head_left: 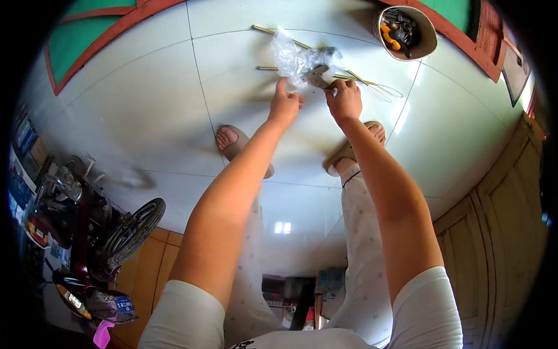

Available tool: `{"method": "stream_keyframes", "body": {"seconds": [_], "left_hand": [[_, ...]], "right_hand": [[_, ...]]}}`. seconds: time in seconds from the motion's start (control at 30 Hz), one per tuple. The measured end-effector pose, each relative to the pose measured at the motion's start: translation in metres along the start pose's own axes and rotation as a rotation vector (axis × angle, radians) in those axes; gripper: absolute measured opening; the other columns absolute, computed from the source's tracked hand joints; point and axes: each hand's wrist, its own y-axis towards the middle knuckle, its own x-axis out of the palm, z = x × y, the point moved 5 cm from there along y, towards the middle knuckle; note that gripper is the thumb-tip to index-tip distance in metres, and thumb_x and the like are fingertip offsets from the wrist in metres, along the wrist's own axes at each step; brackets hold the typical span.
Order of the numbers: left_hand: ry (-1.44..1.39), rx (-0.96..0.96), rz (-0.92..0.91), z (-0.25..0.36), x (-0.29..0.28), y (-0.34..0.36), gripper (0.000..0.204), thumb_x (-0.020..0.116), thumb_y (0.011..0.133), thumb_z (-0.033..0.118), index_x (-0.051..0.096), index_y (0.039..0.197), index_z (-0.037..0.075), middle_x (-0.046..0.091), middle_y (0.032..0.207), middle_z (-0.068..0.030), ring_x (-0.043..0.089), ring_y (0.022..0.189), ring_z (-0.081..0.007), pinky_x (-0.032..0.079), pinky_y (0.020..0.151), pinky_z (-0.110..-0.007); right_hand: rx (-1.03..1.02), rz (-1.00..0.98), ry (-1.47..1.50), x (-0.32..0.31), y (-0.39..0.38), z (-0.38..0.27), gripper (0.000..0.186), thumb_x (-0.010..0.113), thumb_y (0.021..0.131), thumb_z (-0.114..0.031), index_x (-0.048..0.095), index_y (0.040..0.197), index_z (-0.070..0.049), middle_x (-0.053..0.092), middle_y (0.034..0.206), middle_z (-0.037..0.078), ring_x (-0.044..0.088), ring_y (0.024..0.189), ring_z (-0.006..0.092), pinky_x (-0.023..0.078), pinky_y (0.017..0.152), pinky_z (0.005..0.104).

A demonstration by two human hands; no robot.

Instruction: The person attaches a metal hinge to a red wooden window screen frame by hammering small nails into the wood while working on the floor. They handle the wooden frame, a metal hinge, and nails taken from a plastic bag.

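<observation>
My right hand [344, 100] is closed in a pinch on the near end of a flat metal plate [315, 75], which appears to have small holes. To its left, my left hand [285, 109] has its thumb raised apart from the fingers, close to the near edge of a clear plastic bag [288, 55]; I see nothing in it. The crumpled bag lies partly behind the plate, with something dark at its right side that I cannot make out. Thin brass-coloured rods [266, 29] stick out on both sides of the bag, and a thin wire loop [386, 90] extends to the right.
A round container [431, 43] of dark metal parts and an orange-handled tool [388, 36] stands on the tiled floor [139, 104] at far right. Red-framed green panels [87, 41] line the far side. A motorbike [87, 227] is at left, wooden doors [494, 232] at right.
</observation>
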Motion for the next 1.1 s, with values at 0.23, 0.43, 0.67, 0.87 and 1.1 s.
{"method": "stream_keyframes", "body": {"seconds": [0.23, 0.43, 0.67, 0.87, 1.1], "left_hand": [[-0.693, -0.21, -0.135, -0.054, 0.0, 0.003, 0.038, 0.043, 0.092, 0.02, 0.044, 0.124, 0.001, 0.063, 0.104, -0.0137, 0.059, 0.096, -0.0221, 0.043, 0.089, -0.037], [-1.143, -0.195, -0.378, -0.015, 0.046, -0.028, 0.028, 0.044, 0.087, 0.017, 0.055, 0.107, 0.0, 0.06, 0.111, -0.0126, 0.057, 0.1, -0.0218, 0.042, 0.089, -0.037], [-0.822, -0.103, -0.142, -0.033, 0.021, 0.004, 0.022, 0.055, 0.09, 0.013, 0.058, 0.107, -0.001, 0.065, 0.1, -0.0087, 0.062, 0.096, -0.0189, 0.046, 0.085, -0.032], [-0.671, -0.144, -0.177, -0.037, 0.021, 0.004, 0.023, 0.053, 0.09, 0.015, 0.058, 0.107, 0.001, 0.065, 0.099, -0.0082, 0.062, 0.094, -0.0184, 0.047, 0.083, -0.032], [-0.431, -0.2, -0.02, -0.048, 0.018, -0.019, 0.028, 0.06, 0.084, 0.025, 0.061, 0.106, 0.007, 0.059, 0.099, -0.0006, 0.051, 0.089, -0.0123, 0.039, 0.081, -0.03]], "right_hand": [[0.179, -0.513, 0.886, 0.032, -0.024, 0.01, 0.021, 0.07, 0.08, -0.021, 0.062, 0.088, -0.004, 0.064, 0.093, 0.01, 0.061, 0.08, 0.0189, 0.048, 0.072, 0.029], [0.422, -0.663, 1.251, 0.022, -0.05, 0.019, 0.014, 0.066, 0.087, -0.018, 0.057, 0.094, -0.009, 0.064, 0.087, 0.002, 0.061, 0.083, 0.0124, 0.051, 0.081, 0.028], [0.526, -0.517, 1.353, 0.026, -0.038, 0.034, 0.015, 0.064, 0.088, -0.02, 0.055, 0.095, -0.011, 0.061, 0.093, 0.001, 0.061, 0.088, 0.0148, 0.048, 0.086, 0.0308], [0.502, -0.496, 1.268, 0.03, -0.03, 0.038, 0.014, 0.064, 0.088, -0.019, 0.056, 0.094, -0.009, 0.061, 0.089, 0.001, 0.06, 0.083, 0.0142, 0.049, 0.082, 0.0286], [0.407, -0.489, 1.21, 0.038, -0.053, 0.021, 0.024, 0.058, 0.09, -0.015, 0.052, 0.103, 0.003, 0.062, 0.089, 0.01, 0.06, 0.081, 0.0158, 0.05, 0.076, 0.0279]]}}
